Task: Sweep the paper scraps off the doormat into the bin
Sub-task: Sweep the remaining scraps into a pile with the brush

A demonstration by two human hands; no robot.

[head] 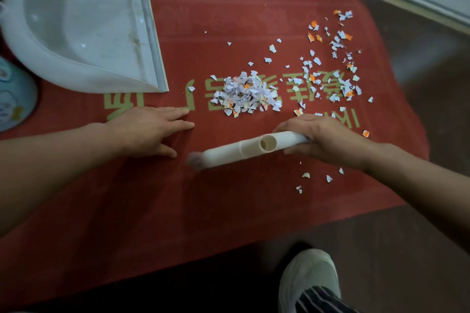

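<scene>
One heap of torn white-and-orange paper scraps (248,95) lies at ten o'clock from the right hand (328,140), which grips a cream plastic brush (229,154).

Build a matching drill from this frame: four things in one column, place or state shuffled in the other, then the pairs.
Column A
1. dustpan
2. left hand
3. right hand
4. scrap pile

Column B
a. grips the white brush
b. heaped in the middle of the red doormat, beyond both hands
c. lies flat on the doormat, fingers straight
d. lip rests on the doormat's far left corner

Pairs: 1-d, 2-c, 3-a, 4-b
</scene>
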